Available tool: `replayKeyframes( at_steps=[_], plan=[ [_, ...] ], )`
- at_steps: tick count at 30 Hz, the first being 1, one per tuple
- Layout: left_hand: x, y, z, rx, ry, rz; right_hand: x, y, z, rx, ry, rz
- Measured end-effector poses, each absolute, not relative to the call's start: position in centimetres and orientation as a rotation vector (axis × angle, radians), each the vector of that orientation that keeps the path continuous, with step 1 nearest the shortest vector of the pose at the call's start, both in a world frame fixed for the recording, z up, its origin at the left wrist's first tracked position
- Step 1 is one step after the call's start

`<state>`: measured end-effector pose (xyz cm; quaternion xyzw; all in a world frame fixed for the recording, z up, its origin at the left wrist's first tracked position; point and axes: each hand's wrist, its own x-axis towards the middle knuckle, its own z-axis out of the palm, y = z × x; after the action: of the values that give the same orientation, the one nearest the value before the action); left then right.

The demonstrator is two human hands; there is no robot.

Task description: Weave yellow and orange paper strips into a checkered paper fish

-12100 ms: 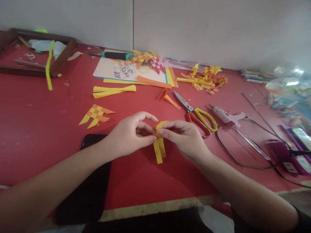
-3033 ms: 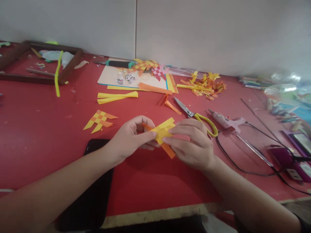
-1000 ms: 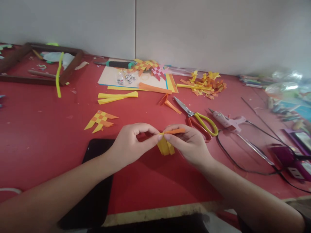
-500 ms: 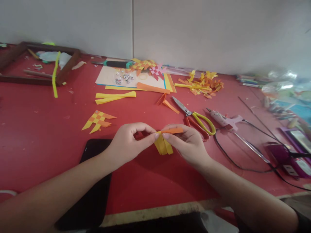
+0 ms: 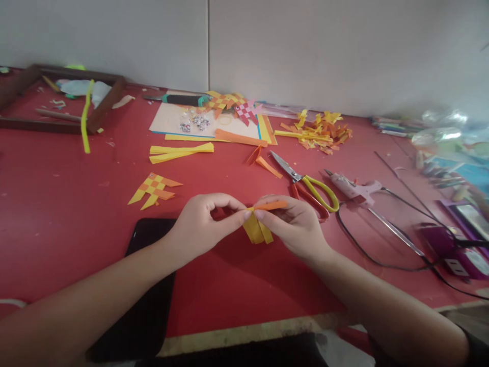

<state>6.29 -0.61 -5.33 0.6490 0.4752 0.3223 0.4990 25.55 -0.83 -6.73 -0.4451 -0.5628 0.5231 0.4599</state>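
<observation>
Between my hands, above the red table, are yellow paper strips (image 5: 256, 232) hanging downward, with an orange paper strip (image 5: 275, 205) lying across their top and sticking out to the right. My left hand (image 5: 210, 219) pinches the upper left of the yellow strips between thumb and index finger. With thumb and fingers closed, my right hand (image 5: 292, 221) grips the orange strip where it meets the yellow ones. The fingertips hide the join. A finished woven paper fish (image 5: 154, 191) in yellow and orange lies left of my left hand.
Scissors (image 5: 305, 183) and a glue gun (image 5: 353, 189) with its cord lie right of my hands. Yellow strips (image 5: 181, 151) and paper scraps (image 5: 321, 132) lie farther back. A black phone-like slab (image 5: 148, 300) sits under my left forearm; a wooden frame (image 5: 46, 125) stands far left.
Both hands stay almost in place, still pinching the paper. The hanging yellow strips have shifted very slightly to the right at their lower ends.
</observation>
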Motion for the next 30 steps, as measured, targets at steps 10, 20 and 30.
replayKeyframes(
  at_steps=[10, 20, 30],
  plan=[
    [6.33, -0.57, -5.57, 1.586, 1.144, 0.775, 25.57, -0.80, -6.52, -1.137, -1.422, 1.309],
    [6.46, -0.60, -5.64, 1.566, 1.104, 0.786, 25.65, -0.58, -6.47, -1.228, -1.312, 1.388],
    [6.47, -0.73, -6.08, 1.476, 1.039, 0.904, 26.05, -0.20, -7.36, -1.156, -1.002, 1.507]
  ],
)
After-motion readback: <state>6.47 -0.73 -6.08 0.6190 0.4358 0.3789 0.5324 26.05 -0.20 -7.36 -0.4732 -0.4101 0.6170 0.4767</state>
